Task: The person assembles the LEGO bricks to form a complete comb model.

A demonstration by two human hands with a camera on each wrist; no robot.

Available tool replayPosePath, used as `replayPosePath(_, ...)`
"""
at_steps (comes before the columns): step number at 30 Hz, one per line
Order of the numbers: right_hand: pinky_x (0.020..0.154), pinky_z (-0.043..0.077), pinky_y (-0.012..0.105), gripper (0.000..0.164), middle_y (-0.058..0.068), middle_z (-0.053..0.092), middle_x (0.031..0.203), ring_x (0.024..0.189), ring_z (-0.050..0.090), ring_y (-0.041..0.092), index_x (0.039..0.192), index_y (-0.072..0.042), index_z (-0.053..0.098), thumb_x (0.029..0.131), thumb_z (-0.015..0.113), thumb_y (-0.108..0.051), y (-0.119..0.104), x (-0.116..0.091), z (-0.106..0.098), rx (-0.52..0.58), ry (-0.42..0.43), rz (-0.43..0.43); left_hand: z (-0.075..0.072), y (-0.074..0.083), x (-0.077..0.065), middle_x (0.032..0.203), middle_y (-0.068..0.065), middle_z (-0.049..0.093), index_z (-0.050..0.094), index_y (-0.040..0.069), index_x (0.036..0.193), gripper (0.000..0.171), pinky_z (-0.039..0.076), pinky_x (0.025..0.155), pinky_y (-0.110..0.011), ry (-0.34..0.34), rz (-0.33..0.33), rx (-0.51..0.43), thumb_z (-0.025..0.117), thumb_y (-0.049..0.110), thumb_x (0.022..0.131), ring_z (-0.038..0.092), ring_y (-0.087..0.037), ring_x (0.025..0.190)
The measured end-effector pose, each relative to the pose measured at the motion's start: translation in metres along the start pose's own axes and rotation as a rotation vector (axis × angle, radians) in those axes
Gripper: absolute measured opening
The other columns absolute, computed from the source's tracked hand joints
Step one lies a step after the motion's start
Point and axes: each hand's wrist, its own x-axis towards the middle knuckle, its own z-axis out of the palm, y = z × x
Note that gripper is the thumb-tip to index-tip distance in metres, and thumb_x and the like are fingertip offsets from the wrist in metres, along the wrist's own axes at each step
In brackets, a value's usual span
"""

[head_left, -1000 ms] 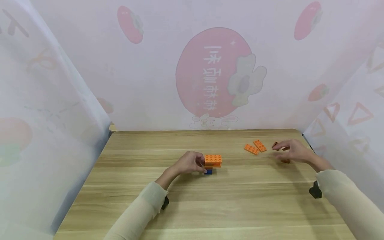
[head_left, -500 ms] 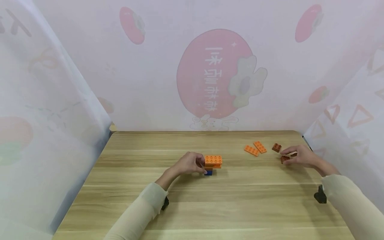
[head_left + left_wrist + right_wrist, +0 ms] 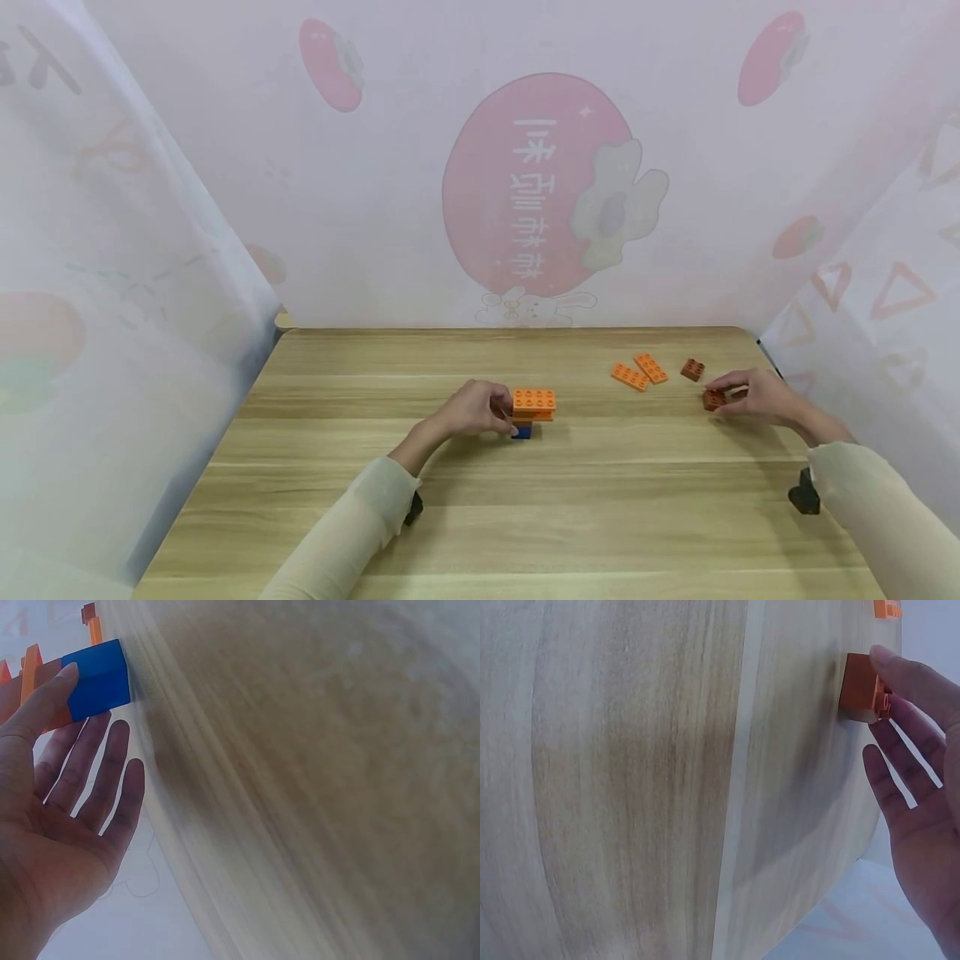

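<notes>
In the head view, my left hand (image 3: 474,407) grips a small stack of building bricks at the table's middle. An orange eight-stud piece (image 3: 534,400) tops the stack, overhanging to the right, and a blue brick (image 3: 521,432) forms its foot. The left wrist view has the thumb on the lower part, by the blue brick (image 3: 101,681), with the other fingers partly behind. Farther right, my right hand (image 3: 759,395) pinches a brown brick (image 3: 712,401) between thumb and fingers. That brown brick (image 3: 859,684) appears on the tabletop in the right wrist view.
Behind the right hand lies a second brown brick (image 3: 692,369). Two flat orange pieces, one on the left (image 3: 629,376) and one beside it (image 3: 650,367), lie toward the back right. Printed cloth (image 3: 375,208) walls in the wooden table (image 3: 480,517) at the back and sides.
My right hand has moved slightly right and down, away from the rear brown brick, and its fingers have closed on the nearer one. The left hand and stack stay put.
</notes>
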Motion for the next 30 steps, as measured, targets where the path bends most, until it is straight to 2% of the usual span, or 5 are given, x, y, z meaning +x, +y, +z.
replayPosePath(11, 0.077, 0.06, 0.021, 0.045, 0.027, 0.074, 0.12, 0.101, 0.076, 0.038, 0.121, 0.002, 0.077, 0.081, 0.092, -0.011, 0.0028, -0.0007, 0.0044, -0.04, 0.014, 0.013, -0.0006, 0.0009, -0.0001, 0.094, 0.005, 0.079, 0.074, 0.012, 0.097, 0.025, 0.061, 0.081, -0.029, -0.001, 0.0, 0.009, 0.093, 0.02, 0.083, 0.072, -0.007, 0.083)
replayPosePath(21, 0.078, 0.06, 0.021, 0.041, 0.024, 0.076, 0.119, 0.098, 0.072, 0.011, 0.12, 0.001, 0.078, 0.081, 0.09, -0.003, 0.0047, 0.001, 0.0051, -0.044, 0.037, -0.001, -0.0005, 0.001, -0.0002, 0.094, 0.004, 0.079, 0.075, 0.009, 0.098, 0.026, 0.061, 0.082, -0.03, -0.001, -0.003, 0.005, 0.093, 0.018, 0.083, 0.072, -0.008, 0.084)
replayPosePath(30, 0.076, 0.059, 0.019, 0.038, 0.022, 0.077, 0.117, 0.096, 0.075, 0.014, 0.119, 0.001, 0.078, 0.083, 0.089, -0.004, 0.0018, 0.0009, 0.0053, -0.026, 0.03, -0.005, -0.0012, 0.0005, 0.0, 0.094, 0.005, 0.078, 0.075, 0.009, 0.099, 0.026, 0.061, 0.081, -0.029, -0.003, 0.004, 0.003, 0.093, 0.019, 0.083, 0.073, -0.008, 0.084)
